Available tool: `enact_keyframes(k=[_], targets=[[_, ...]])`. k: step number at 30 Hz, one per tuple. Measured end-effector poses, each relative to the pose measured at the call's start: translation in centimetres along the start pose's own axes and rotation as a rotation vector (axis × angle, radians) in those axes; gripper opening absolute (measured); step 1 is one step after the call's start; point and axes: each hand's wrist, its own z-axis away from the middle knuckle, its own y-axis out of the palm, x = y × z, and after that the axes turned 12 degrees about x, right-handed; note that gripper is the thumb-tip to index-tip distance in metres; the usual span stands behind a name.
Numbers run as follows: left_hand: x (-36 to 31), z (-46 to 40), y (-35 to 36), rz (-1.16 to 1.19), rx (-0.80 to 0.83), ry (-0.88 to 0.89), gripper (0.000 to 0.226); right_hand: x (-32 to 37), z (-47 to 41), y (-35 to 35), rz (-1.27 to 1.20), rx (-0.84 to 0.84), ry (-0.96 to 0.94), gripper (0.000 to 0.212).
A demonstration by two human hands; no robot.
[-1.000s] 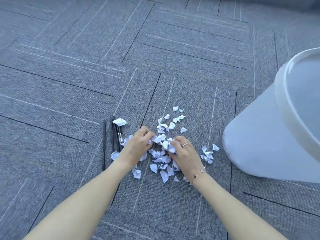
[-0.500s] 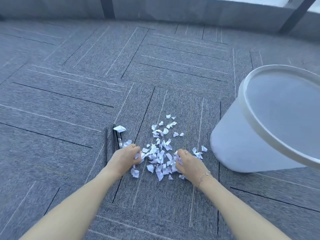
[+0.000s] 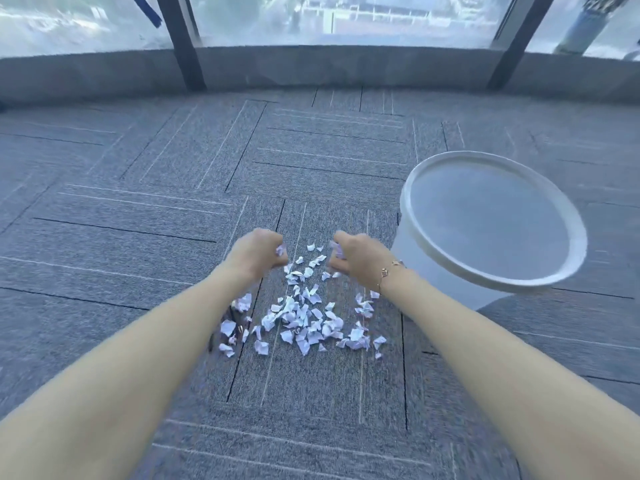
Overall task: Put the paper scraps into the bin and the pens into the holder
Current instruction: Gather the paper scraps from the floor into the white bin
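Several white paper scraps (image 3: pixel 304 317) lie in a loose pile on the grey carpet. My left hand (image 3: pixel 258 252) is raised above the pile's far left, fingers curled round a bunch of scraps. My right hand (image 3: pixel 356 258), with a bracelet at the wrist, is lifted above the pile's far right and grips scraps too. The white bin (image 3: pixel 450 271) stands just right of my right hand, its wide mouth open. Dark pens (image 3: pixel 235 323) lie at the pile's left edge, mostly hidden under my left forearm and scraps. No pen holder shows.
Grey carpet tiles (image 3: pixel 173 209) spread all around. A low carpeted ledge (image 3: pixel 329 71) and window frames run along the far side.
Both hands have closed on scraps and lifted off the floor. The view has tilted up, showing the bin's whole mouth and the window.
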Motion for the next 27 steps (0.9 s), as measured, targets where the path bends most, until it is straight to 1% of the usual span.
enact_keyframes(k=[2, 5, 8, 11, 14, 16, 20, 23, 24, 25, 26, 27], targets=[[-2.0, 0.3, -2.7, -0.013, -0.022, 0.011, 0.027, 0.5, 1.0, -2.9, -0.01, -0.046, 0.005, 0.024], [-5.2, 0.2, -6.4, 0.035, -0.097, 0.042, 0.038, 0.1, 2.5, -7.3, -0.031, -0.159, 0.042, 0.022], [-9.3, -0.6, -9.2, 0.105, -0.166, 0.086, 0.038, -2.1, 4.6, -11.1, -0.096, -0.291, 0.089, 0.038], [-14.0, -2.1, -10.6, 0.099, -0.169, 0.18, 0.034, -4.9, 7.2, -13.3, -0.032, -0.271, 0.191, 0.04], [-18.1, -3.7, -10.6, 0.096, -0.171, 0.269, 0.039, -8.0, 9.0, -13.8, -0.128, -0.267, 0.305, 0.034], [-20.5, -4.7, -10.1, 0.1, -0.145, 0.316, 0.041, -9.8, 9.7, -13.4, -0.18, -0.263, 0.352, 0.03], [-23.7, -7.1, -7.7, 0.064, -0.114, 0.37, 0.026, -12.4, 10.3, -12.1, -0.244, -0.271, 0.404, 0.018], [-25.1, -8.7, -5.3, 0.103, -0.12, 0.364, 0.026, -14.1, 10.2, -10.7, -0.286, -0.24, 0.482, 0.01], [-25.5, -9.0, -4.6, 0.092, -0.137, 0.346, 0.028, -14.6, 10.1, -10.3, -0.307, -0.223, 0.508, 0.012], [-25.9, -9.3, -4.0, 0.076, -0.14, 0.314, 0.029, -15.2, 9.9, -9.9, -0.326, -0.203, 0.529, 0.023], [-26.3, -9.5, -3.4, 0.066, -0.111, 0.283, 0.03, -15.6, 9.7, -9.5, -0.332, -0.176, 0.555, 0.035], [-26.6, -9.8, -2.7, 0.075, -0.038, 0.258, 0.03, -16.0, 9.7, -9.2, -0.325, -0.149, 0.574, 0.045]])
